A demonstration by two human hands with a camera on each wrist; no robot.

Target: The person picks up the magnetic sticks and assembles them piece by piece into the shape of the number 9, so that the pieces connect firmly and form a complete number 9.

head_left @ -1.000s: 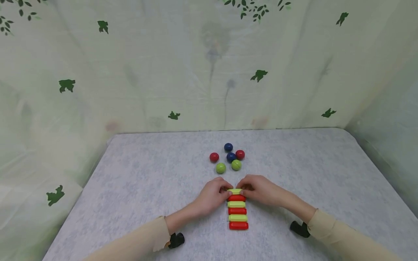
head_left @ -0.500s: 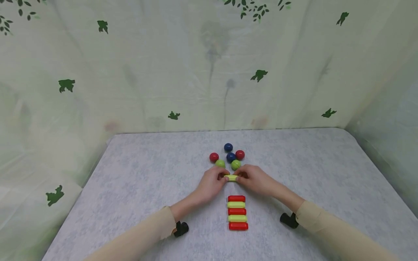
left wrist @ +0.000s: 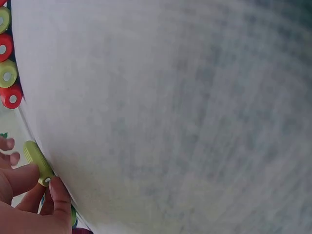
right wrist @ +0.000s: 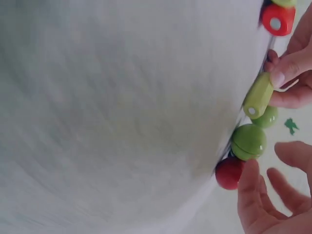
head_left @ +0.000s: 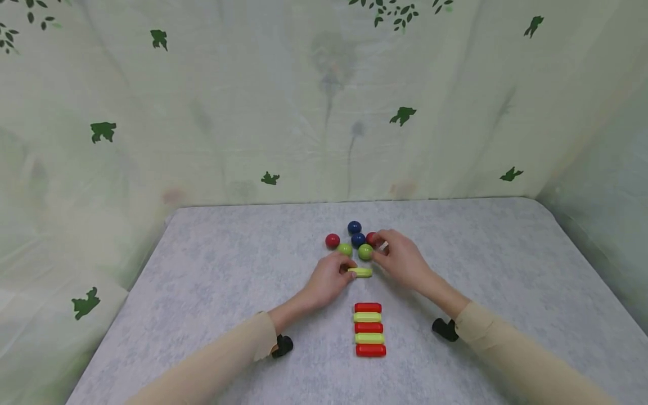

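My left hand pinches the left end of a yellow-green rod between thumb and fingers. In the left wrist view, the rod shows a silver disc at its end. My right hand is off the rod, beside the right-hand green ball and a red ball. In the right wrist view, its thumb and fingers are spread apart, with fingertips close to the green ball and red ball; whether they touch cannot be told. Another green ball lies just beyond my left fingers.
Nearer me, several red and yellow-green rods lie side by side in a column. Two blue balls and a red ball sit behind the green ones. The table ends at a printed curtain.
Both hands lifted the top yellow-green rod from the column and moved it away from me toward the balls. My right hand then let go and moved farther out to the balls.
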